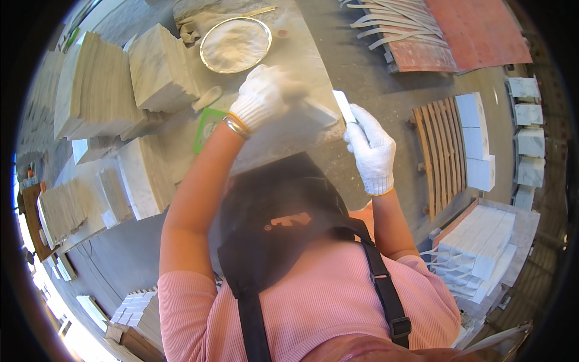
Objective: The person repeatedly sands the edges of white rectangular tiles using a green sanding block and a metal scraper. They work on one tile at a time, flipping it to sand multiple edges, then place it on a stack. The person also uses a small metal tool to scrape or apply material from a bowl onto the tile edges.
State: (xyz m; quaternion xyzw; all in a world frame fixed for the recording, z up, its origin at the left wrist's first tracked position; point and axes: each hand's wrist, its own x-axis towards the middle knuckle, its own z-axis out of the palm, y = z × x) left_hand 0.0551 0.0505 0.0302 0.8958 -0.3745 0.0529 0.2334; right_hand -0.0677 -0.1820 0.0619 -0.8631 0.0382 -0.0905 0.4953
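Nearest the head camera: pink ribbed shirt, worn under a black apron whose front is angled toward the work surface. From where I stand, the white-gloved right hand grips a narrow white strip between thumb and fingers; the strip points up and away, just beside the surface edge. White-gloved left hand: positioned above the surface, fingers blurred; it appears curled, but I cannot tell whether it holds anything. Beyond it: round metal-rimmed pan containing white powder. To its left: upright stone slabs, stacked face to face.
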